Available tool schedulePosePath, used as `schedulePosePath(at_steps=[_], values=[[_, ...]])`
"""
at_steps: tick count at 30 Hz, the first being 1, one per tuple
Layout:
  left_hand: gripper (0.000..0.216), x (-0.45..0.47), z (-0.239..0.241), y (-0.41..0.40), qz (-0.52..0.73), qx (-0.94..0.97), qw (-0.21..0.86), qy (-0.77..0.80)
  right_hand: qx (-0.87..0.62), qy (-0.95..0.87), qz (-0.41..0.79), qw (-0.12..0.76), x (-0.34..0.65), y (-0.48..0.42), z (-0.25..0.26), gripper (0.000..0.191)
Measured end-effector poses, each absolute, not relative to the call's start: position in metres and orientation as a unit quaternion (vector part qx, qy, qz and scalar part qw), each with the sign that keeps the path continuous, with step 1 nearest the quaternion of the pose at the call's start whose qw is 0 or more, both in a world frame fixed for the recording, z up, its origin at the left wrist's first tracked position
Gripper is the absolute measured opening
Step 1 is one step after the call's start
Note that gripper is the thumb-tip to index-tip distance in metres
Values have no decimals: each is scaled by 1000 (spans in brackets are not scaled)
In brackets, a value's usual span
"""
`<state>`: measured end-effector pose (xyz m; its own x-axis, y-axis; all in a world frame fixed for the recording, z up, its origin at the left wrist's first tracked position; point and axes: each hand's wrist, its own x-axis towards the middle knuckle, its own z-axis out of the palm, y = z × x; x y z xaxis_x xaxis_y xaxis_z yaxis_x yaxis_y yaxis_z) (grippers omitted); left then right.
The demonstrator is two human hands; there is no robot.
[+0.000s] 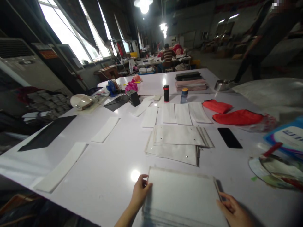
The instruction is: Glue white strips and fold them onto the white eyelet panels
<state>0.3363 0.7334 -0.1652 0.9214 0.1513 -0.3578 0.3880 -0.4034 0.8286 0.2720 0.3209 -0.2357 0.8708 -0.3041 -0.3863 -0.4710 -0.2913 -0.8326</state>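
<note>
At the near edge of the table lies a stack of pale rectangular sheets (181,192), perhaps fabric or lined panels. My left hand (141,189) pinches the upper left edge of the top sheet between thumb and fingers. On the opposite side, my right hand (233,208) is closed on the sheet's right edge, where a thin grey strip or raised edge shows; I cannot tell which. Just beyond are overlapping off-white panels (176,135) with small metal studs. The bottom of the stack runs out of view.
White strips (62,167) lie at left and several white pieces (182,113) farther back. To the right are a black phone (229,137), red cloth pouches (238,117) and a messy glue-like bowl (276,170). A black-and-red bottle (166,94) stands behind. A person (267,41) is at far right.
</note>
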Motion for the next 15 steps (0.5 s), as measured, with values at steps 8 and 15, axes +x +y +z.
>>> schedulePosePath(at_steps=[8, 15], values=[[49, 331, -163, 733, -123, 865, 469, 128, -832, 228, 55, 503, 273, 329, -219, 71], [49, 324, -162, 709, 34, 963, 239, -119, -857, 208, 12, 471, 273, 333, -206, 62]])
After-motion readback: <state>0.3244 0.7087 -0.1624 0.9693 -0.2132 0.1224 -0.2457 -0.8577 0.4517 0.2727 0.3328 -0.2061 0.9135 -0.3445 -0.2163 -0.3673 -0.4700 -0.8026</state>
